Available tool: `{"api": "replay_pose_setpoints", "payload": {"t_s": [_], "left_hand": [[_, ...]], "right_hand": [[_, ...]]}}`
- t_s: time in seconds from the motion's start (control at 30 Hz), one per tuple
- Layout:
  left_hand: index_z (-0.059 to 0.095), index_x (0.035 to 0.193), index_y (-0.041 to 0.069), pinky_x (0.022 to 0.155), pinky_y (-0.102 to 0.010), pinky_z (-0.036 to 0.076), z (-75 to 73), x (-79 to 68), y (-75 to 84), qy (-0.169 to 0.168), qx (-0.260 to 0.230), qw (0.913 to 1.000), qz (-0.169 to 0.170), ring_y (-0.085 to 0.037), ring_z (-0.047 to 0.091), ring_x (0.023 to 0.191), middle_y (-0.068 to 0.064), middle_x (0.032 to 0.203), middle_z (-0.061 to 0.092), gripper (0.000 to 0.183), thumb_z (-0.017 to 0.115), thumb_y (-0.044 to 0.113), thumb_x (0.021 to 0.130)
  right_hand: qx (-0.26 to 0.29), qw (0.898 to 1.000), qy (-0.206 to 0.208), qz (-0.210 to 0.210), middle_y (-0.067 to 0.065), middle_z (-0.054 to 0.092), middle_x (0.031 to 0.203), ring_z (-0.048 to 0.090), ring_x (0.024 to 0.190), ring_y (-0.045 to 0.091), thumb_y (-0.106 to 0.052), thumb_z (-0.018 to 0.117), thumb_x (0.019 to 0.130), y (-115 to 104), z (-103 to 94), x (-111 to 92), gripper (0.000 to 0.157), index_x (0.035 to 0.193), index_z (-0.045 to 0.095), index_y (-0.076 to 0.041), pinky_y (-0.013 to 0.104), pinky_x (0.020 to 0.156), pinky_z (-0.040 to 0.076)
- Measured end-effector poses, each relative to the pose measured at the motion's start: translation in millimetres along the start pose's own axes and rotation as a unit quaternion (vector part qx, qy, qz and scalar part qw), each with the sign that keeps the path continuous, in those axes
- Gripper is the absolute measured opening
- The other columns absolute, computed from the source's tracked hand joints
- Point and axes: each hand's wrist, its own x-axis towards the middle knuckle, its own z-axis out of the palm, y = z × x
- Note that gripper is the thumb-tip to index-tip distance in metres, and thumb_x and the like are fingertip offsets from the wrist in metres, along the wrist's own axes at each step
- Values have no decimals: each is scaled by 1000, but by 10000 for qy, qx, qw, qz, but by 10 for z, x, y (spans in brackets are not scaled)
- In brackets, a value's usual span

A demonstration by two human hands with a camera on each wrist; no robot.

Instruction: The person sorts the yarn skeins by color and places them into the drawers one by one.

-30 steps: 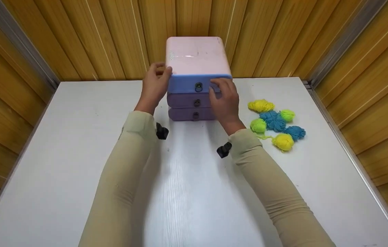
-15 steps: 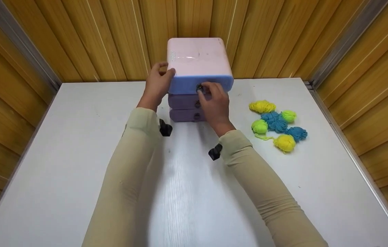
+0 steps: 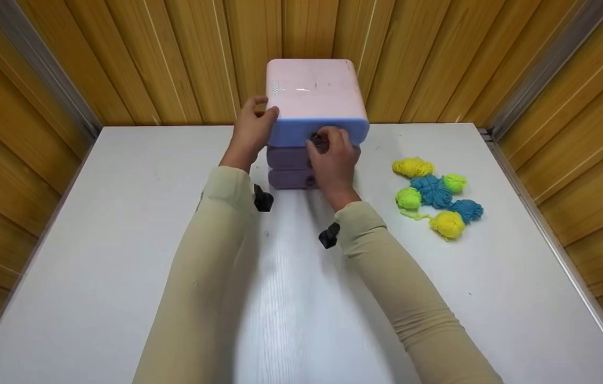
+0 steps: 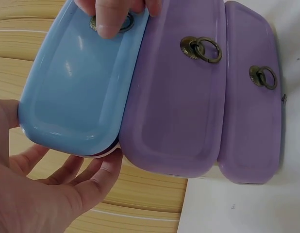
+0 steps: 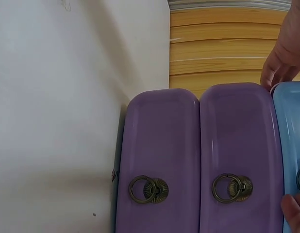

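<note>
A person's right hand (image 3: 336,161) has thumb and fingertips drawn together, pinching the bronze metal ring pull (image 4: 131,23) on a glossy blue drawer front (image 3: 291,132). Left of this grip, the left hand (image 3: 250,130) spreads loosely against the smooth pink cabinet (image 3: 317,98). Below the grip are two glossy purple drawers (image 3: 286,159); right of it, yellow, green and blue yarn balls (image 3: 434,193). The hold appears made; opening seems left to do.

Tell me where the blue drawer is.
In the head view, the blue drawer is near upper centre, above the purple drawers, left of the yarn, with the right hand at its front.
</note>
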Motion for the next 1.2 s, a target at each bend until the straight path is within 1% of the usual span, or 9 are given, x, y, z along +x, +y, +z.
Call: {"api": "replay_pose_setpoints", "payload": {"t_s": [0.27, 0.4, 0.5, 0.57, 0.7, 0.8, 0.93, 1.03, 1.2], "left_hand": [[40, 143, 23, 99, -36, 47, 53, -3, -15, 72, 90, 9999, -14, -19, 53, 117, -9, 137, 50, 48, 51, 36, 99], [40, 143, 22, 98, -35, 48, 71, 2, -26, 52, 64, 10000, 15, -19, 53, 117, -10, 136, 50, 47, 52, 35, 99], [40, 143, 22, 98, -35, 48, 79, -1, -26, 29, 41, 10000, 37, -19, 53, 117, -10, 136, 50, 48, 52, 35, 98], [40, 143, 21, 97, -35, 48, 82, 0, -20, 25, 29, 10000, 48, -19, 53, 117, -10, 136, 50, 48, 53, 35, 98], [40, 143, 21, 98, -35, 48, 78, 8, 4, 31, 11, 10000, 42, -18, 53, 117, -10, 137, 50, 48, 52, 35, 98], [40, 143, 22, 97, -36, 48, 67, 13, 24, 35, -30, 10000, 20, -19, 53, 117, -9, 137, 50, 48, 52, 35, 98], [39, 144, 24, 97, -38, 49, 37, 3, 37, -22, -144, 9999, -82, -20, 53, 119, -9, 139, 47, 49, 52, 35, 98], [37, 145, 24, 97, -40, 50, 13, -7, 36, -79, -209, 9996, -146, -21, 53, 120, -9, 141, 46, 50, 52, 34, 98], [36, 145, 26, 97, -40, 50, -25, -17, 43, -132, -209, 9993, -276, -22, 54, 120, -8, 142, 45, 49, 52, 34, 99]], "right_hand": [[-294, 9993, 211, 27, 8, 56, 97, 58, 92, 20, -15, 67, 87, -19, 30, -4, 16, 98, 59, -7, 33, 81, 50], [176, 9994, 240, 201, 8, 57, 94, 58, 89, 19, -12, 65, 86, -10, 28, -18, 11, 94, 59, -7, 31, 78, 49], [872, 9937, 179, 685, 6, 59, 94, 57, 88, 16, -10, 67, 86, -8, 7, -26, 9, 93, 61, -7, 28, 77, 48], [1491, 9822, 47, 1142, 5, 60, 95, 58, 87, 15, -9, 68, 87, -17, -16, -25, 9, 94, 63, -8, 29, 75, 50], [2640, 9413, -143, 2099, 6, 64, 96, 65, 84, 23, -9, 70, 86, -60, -68, 1, 13, 99, 66, -7, 42, 73, 56], [3122, 9126, -185, 2632, 8, 66, 96, 69, 85, 30, -10, 72, 86, -94, -101, 30, 15, 100, 69, -6, 46, 77, 57], [3484, 8867, -266, 3028, 10, 66, 94, 71, 87, 29, -8, 72, 85, -118, -132, 49, 14, 97, 70, -3, 40, 81, 58], [3622, 8782, -304, 3110, 12, 66, 94, 71, 84, 27, -5, 72, 85, -120, -148, 43, 12, 96, 71, 0, 39, 83, 58], [3556, 8823, -397, 3058, 12, 67, 95, 71, 83, 24, -5, 71, 85, -127, -167, 18, 10, 93, 71, -1, 35, 81, 58]]}}
